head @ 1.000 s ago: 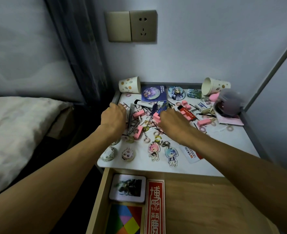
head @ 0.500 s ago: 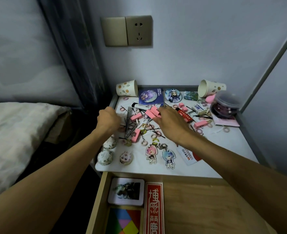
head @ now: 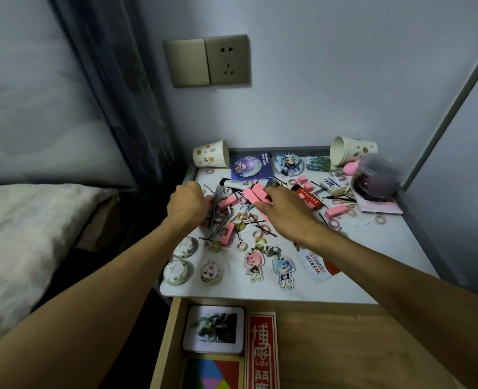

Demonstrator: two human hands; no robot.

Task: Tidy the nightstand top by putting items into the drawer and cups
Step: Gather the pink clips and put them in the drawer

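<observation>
The white nightstand top [head: 372, 248] is strewn with pink clips [head: 228, 233], hair pins, small rings and keychains [head: 253, 261]. My right hand [head: 285, 211] pinches two pink clips [head: 256, 193] just above the middle of the pile. My left hand [head: 187, 206] is curled into a fist at the pile's left side, a pink clip edge [head: 208, 198] showing at its fingers. Two paper cups lie on their sides at the back: one left [head: 211, 158], one right [head: 350, 153]. Below the top, the wooden drawer [head: 344, 346] stands pulled out.
A lidded plastic tub [head: 375, 178] sits at the back right on a pink booklet. Round badges [head: 288, 164] lie along the back rim. In the drawer's left end are a white tin [head: 214, 329], a red box [head: 260, 352] and a coloured puzzle [head: 212, 374]. A bed [head: 21, 234] is on the left.
My right hand has picked pink clips out of the pile and lifted them slightly. My left hand stays curled at the pile's left side. The view has tilted downward.
</observation>
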